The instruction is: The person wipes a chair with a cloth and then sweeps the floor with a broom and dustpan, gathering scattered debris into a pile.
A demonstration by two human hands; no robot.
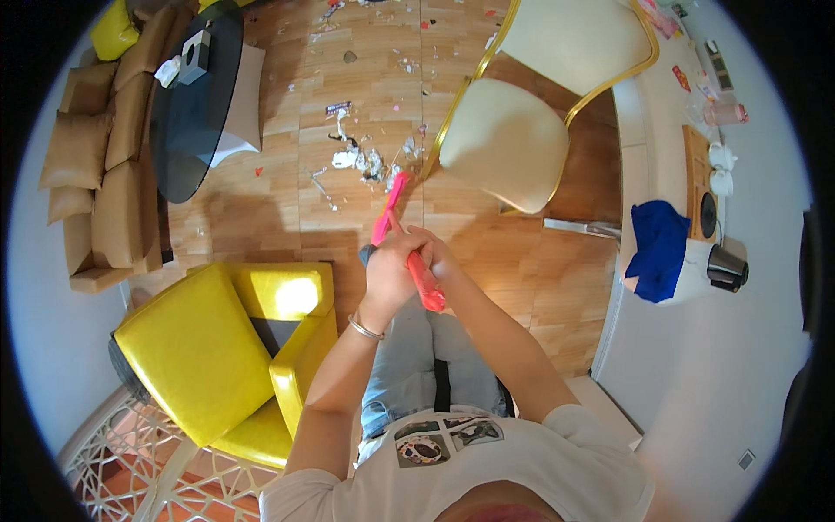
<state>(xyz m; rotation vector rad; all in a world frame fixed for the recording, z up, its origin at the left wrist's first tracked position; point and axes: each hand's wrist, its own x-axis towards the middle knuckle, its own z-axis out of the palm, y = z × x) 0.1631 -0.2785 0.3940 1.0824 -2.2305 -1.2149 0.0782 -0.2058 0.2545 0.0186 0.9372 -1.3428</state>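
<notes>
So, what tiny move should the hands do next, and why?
Maybe swing the far end of the pink-red stick slightly left: the left hand and right hand clasp it, and many white scraps lie left of its tip.

No txt, labels, nos. or signs legible.

The pinkish-red handle (426,283) looks like smooth plastic. The yellow armchair (193,352) has glossy, leather-like cover. The oval tabletop (196,117) shines like dark glass, the chair frame (449,124) is polished golden metal, and the blue cloth (657,248) seems matt.
</notes>
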